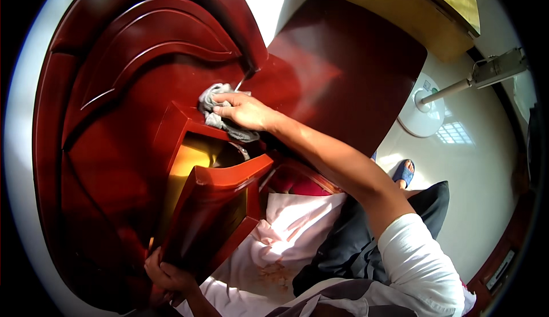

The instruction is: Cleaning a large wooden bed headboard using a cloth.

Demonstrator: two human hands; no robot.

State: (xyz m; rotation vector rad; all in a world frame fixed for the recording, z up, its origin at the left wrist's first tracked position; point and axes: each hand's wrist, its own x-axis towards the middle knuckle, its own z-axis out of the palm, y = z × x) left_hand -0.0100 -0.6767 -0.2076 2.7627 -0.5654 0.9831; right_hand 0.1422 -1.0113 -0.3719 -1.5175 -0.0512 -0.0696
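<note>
My right hand [242, 110] presses a crumpled grey cloth [216, 98] against the far rim of an open compartment [201, 127] built into the glossy red wooden headboard [133, 81]. Fingers and thumb are bent around the cloth. A red wooden panel [206, 201] stands tilted up at the compartment's near side. At its lower left end, my left hand [169, 272] grips the panel's edge, partly in shadow. The compartment's yellow inner wall [188, 162] is lit by sun; the panel hides part of the inside.
A dark red wooden top [343, 64] adjoins the headboard, with a yellow wooden cabinet [399, 12] beyond. A white round-based stand [422, 106] is on the shiny floor [476, 179]. Pale pink bedding [274, 248] lies beside my legs in black trousers [343, 239]. One foot wears a blue slipper [403, 171].
</note>
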